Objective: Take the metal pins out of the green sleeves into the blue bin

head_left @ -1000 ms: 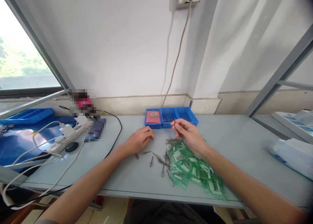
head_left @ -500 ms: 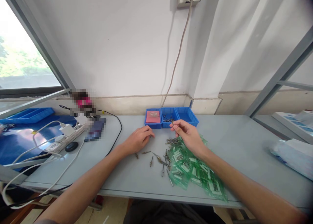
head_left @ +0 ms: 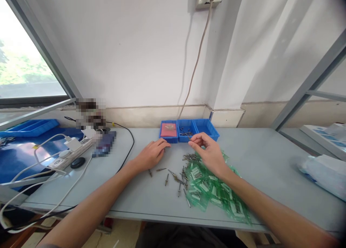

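Observation:
My right hand (head_left: pixel 208 150) is raised in front of the blue bins, thumb and fingertips pinched on a small metal pin that is mostly hidden. To its left, my left hand (head_left: pixel 152 154) is low over the table with fingers curled together; a small dark bit shows beneath the fingertips, too small to name. Loose metal pins with collars (head_left: pixel 167 179) lie scattered between my forearms, and a denser heap (head_left: pixel 190 157) of them is beside my right hand. Green plastic bags (head_left: pixel 216 190) with more pins and white labels spread under my right wrist.
Against the wall stand a blue bin with a pink piece (head_left: pixel 169 130) and a two-part blue bin (head_left: pixel 207 129); pins lie in its left part. Power strip and white cables (head_left: pixel 72 152) run along the left. A wrapped package (head_left: pixel 324 172) sits at the right edge.
The fingers of my right hand have shifted slightly around the pin. My left hand has barely moved, and a small dark bit now shows under its fingertips.

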The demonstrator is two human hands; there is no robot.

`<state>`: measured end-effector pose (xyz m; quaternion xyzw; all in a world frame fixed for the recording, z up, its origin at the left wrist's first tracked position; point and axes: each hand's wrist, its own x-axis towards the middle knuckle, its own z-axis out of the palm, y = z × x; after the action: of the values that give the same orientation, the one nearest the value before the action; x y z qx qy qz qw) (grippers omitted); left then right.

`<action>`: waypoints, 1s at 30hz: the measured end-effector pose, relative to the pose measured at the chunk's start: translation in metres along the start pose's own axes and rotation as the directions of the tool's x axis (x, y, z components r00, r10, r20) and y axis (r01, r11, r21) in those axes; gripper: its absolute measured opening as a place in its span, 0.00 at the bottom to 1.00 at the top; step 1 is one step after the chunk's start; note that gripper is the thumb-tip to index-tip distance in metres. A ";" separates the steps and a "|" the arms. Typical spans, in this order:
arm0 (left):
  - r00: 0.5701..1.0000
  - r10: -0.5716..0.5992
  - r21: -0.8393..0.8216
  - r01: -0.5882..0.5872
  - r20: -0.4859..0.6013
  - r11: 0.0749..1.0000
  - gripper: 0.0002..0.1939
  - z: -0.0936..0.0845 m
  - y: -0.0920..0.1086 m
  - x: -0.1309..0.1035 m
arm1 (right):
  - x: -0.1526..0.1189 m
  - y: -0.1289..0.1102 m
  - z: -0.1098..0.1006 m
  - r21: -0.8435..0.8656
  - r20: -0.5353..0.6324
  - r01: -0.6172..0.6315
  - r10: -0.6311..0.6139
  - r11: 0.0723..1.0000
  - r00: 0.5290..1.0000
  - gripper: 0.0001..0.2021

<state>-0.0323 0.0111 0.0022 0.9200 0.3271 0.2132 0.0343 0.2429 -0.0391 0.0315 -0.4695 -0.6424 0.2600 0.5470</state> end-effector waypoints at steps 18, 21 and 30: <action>1.000 -0.020 -0.008 0.020 0.007 1.000 0.21 -0.002 0.000 0.000 | -0.001 -0.002 0.000 0.020 -0.012 0.026 -0.026 0.999 1.000 0.09; 1.000 -0.021 -0.009 0.021 0.006 1.000 0.21 -0.002 0.001 0.000 | 0.001 -0.001 0.002 0.180 0.067 -0.117 0.107 0.977 0.992 0.12; 1.000 -0.017 -0.003 0.017 0.014 1.000 0.20 0.003 -0.005 0.000 | 0.000 -0.003 0.002 0.501 0.307 -0.412 0.288 0.761 0.907 0.17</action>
<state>-0.0340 0.0150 -0.0014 0.9186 0.3342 0.2070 0.0398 0.2403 -0.0396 0.0337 -0.3721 -0.4938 0.5813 0.5289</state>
